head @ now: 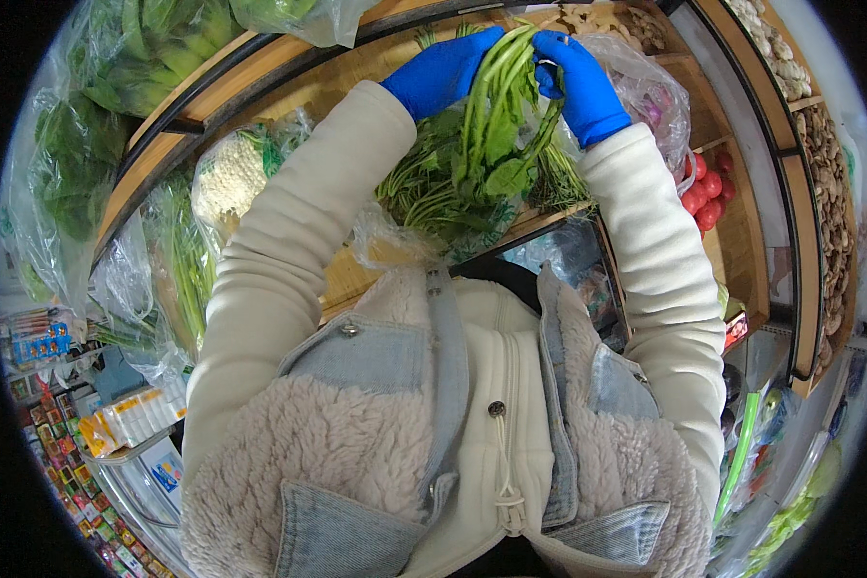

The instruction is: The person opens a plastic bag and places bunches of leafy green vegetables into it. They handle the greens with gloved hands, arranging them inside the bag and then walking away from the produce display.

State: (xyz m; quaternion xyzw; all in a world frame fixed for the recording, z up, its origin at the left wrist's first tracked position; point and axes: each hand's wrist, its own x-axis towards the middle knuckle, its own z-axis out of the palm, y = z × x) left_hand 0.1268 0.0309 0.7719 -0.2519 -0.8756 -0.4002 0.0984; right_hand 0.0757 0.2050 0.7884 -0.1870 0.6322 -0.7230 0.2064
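A bunch of long-stemmed leafy greens [502, 101] hangs between my two hands, stem ends at the top and leaves drooping. My left hand [444, 72], in a blue glove, closes on the stems from the left. From the right, my right hand [578, 90], also gloved in blue, pinches the same bunch near its top with bent fingers. Some fingertips of the left hand are hidden behind the stems. Below lies a pile of more greens [430, 180], partly in a clear plastic bag [394, 238]. Thin green stalks [560, 177] lie beside it, under my right wrist.
Bagged cauliflower [224, 184] and bagged green stalks [188, 253] are at the left on the wooden display shelf [347, 278]. Tomatoes [709, 191] and a plastic bag of purplish produce [650, 94] sit right. A raised black-edged wooden rail [209, 79] curves along the upper left.
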